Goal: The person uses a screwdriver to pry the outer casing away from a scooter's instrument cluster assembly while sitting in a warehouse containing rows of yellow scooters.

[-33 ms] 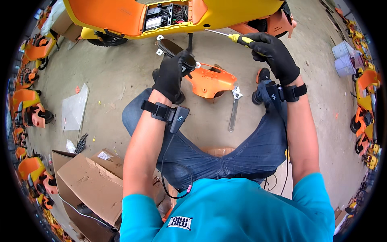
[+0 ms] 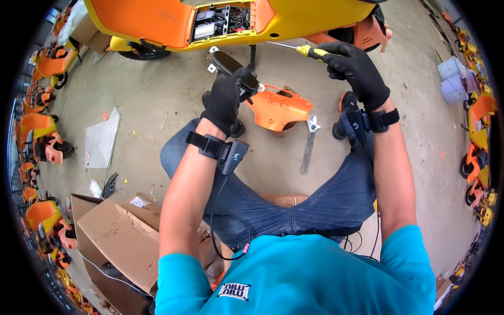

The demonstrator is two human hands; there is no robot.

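Gripped in my gloved left hand (image 2: 224, 102) is a dark oval display-like panel (image 2: 229, 64) with small white mounting tabs, tilted above the floor. My gloved right hand (image 2: 361, 76) is closed round a screwdriver (image 2: 311, 52) with a yellow and black handle. Its thin shaft points left, just below the body of a yellow and orange scooter (image 2: 310, 18). Between my feet lies an orange plastic cover (image 2: 275, 110), partly behind the left hand. An adjustable wrench (image 2: 308, 149) rests on the floor beside the cover.
An open compartment with wiring (image 2: 223, 21) shows in the scooter. At my left are an opened cardboard box (image 2: 118, 241) and a pale flat sheet (image 2: 102, 142). White buckets (image 2: 452, 81) stand at right. Scooters line the left (image 2: 39, 128) and right (image 2: 480, 113) sides.
The whole view has shifted slightly, so the scooter and floor items sit a little farther right. Both hands keep their holds, and the panel appears slightly farther right too.
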